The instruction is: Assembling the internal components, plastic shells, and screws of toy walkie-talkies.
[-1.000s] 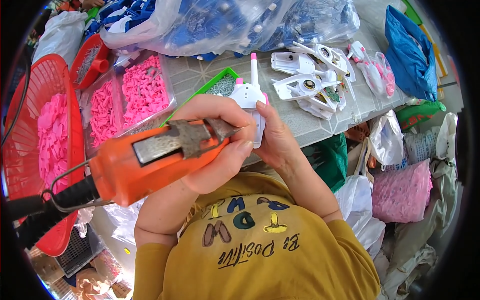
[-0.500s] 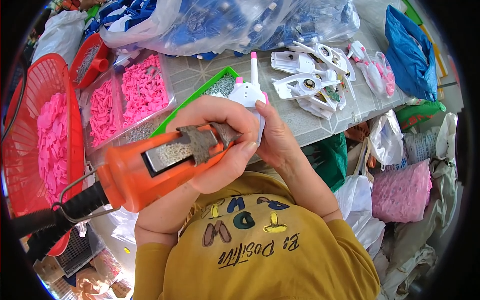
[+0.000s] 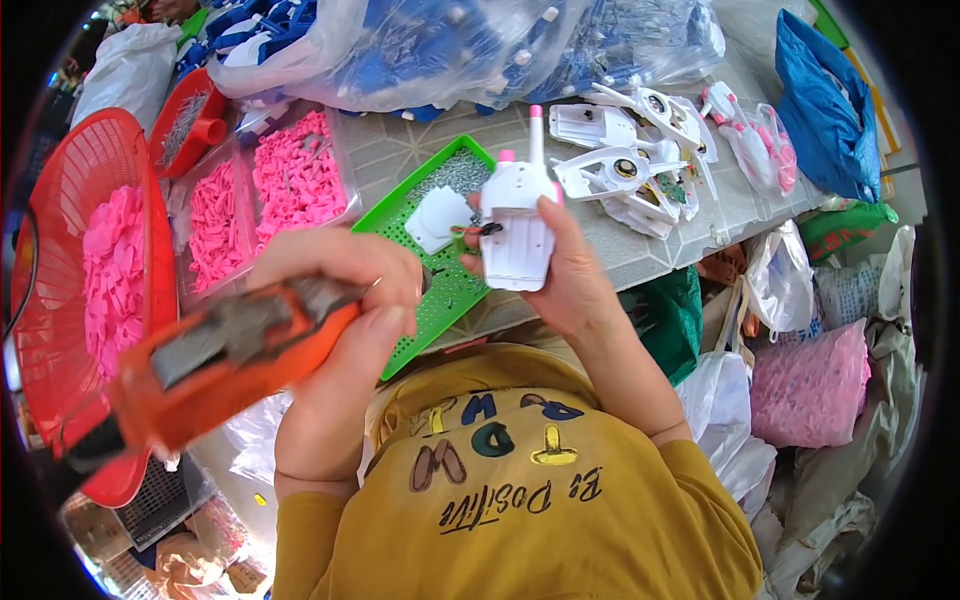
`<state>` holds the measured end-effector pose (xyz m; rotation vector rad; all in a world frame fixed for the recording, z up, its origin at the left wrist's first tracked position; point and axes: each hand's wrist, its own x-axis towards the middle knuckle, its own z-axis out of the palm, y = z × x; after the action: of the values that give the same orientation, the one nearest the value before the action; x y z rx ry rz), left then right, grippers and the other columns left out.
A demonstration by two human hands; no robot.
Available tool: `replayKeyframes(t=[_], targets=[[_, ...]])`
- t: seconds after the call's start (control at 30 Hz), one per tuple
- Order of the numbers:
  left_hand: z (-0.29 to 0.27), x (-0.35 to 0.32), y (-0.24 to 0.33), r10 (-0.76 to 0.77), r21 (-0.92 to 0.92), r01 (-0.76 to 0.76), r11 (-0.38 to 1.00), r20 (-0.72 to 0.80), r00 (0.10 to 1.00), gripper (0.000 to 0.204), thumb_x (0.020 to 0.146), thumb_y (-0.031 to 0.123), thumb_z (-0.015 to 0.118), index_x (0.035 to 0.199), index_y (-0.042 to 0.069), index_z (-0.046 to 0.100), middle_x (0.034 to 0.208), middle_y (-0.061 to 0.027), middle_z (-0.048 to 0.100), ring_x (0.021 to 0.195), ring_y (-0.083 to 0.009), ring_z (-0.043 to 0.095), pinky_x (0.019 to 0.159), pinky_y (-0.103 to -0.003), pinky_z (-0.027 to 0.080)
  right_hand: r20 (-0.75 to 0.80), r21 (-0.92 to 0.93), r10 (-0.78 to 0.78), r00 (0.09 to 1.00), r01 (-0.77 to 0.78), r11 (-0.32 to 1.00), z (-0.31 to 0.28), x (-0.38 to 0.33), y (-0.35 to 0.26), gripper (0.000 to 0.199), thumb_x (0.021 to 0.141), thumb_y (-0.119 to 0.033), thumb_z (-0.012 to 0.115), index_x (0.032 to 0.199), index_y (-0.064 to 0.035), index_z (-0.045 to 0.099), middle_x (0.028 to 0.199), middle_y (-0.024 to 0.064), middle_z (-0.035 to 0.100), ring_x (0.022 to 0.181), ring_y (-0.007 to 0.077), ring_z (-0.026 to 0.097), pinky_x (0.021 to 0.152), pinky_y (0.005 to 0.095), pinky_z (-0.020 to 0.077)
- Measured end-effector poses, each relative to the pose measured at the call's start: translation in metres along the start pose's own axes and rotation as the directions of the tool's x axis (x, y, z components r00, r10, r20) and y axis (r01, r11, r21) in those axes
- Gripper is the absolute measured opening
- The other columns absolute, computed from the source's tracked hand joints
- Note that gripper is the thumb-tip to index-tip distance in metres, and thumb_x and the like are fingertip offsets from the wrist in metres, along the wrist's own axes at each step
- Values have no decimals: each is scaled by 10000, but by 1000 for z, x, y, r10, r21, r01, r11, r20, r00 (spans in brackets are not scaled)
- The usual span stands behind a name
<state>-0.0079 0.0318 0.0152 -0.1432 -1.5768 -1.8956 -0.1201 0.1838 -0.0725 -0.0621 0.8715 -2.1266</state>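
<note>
My left hand (image 3: pixel 345 275) is wrapped round an orange electric screwdriver (image 3: pixel 240 350), blurred by motion and held to the left of the tray. My right hand (image 3: pixel 572 265) grips a white toy walkie-talkie (image 3: pixel 518 225) with a pink-tipped antenna, its hollow back turned up. Short dark and coloured wires (image 3: pixel 478 230) stick out at its left side. Under and beside it is a green perforated tray (image 3: pixel 425 335) with small silver screws (image 3: pixel 452 172). A white flat plastic part with a round raised area (image 3: pixel 440 218) lies in that tray.
Left of the tray stand a clear divided box of pink parts (image 3: pixel 290 180), a red scoop of screws (image 3: pixel 190 125) and a red basket (image 3: pixel 155 240) of pink pieces. White plastic shells (image 3: pixel 630 165) lie to the right. A clear bag of blue parts (image 3: pixel 470 50) fills the back.
My left hand and the screwdriver have moved left, away from the walkie-talkie. Its hollow back, the wires and the white part in the tray now show. The walkie-talkie has shifted slightly right.
</note>
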Motion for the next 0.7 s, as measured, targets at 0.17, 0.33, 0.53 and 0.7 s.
replayKeyframes(t=[0.17,0.33,0.53,0.7], targets=[[-20,-9,-33,-125,-11,126,992,54,991,314,798,63,623,1073,23,476,690,-57,508,625,-197,530,654,-371,436,59,12,104,993,-105,994,10,-6,-9,611,998,-501,456,1456,-102,389,1385,133,551,1101,364,646,910,503,570],[-17,-7,-44,-7,-191,24,981,90,996,239,801,-55,649,1012,-17,542,732,-50,560,641,-142,565,610,-289,494,2,17,102,995,-102,995,16,-5,-1,576,1008,-486,439,1426,-89,422,1338,130,582,1123,344,648,917,494,556],[-19,-2,-40,-4,-171,28,985,142,990,255,811,-23,678,1023,11,540,752,-59,567,664,-147,573,616,-284,492,22,70,60,998,-61,996,13,-2,9,539,1006,-459,489,1379,-72,455,1234,126,628,1109,318,655,894,409,559],[-14,-9,-17,-18,-215,25,976,34,999,292,795,39,655,1035,57,489,679,-39,512,612,-183,521,636,-374,442,17,76,51,999,-52,996,12,-1,9,537,1003,-437,518,1398,-90,410,1215,127,622,1082,300,660,878,410,566]])
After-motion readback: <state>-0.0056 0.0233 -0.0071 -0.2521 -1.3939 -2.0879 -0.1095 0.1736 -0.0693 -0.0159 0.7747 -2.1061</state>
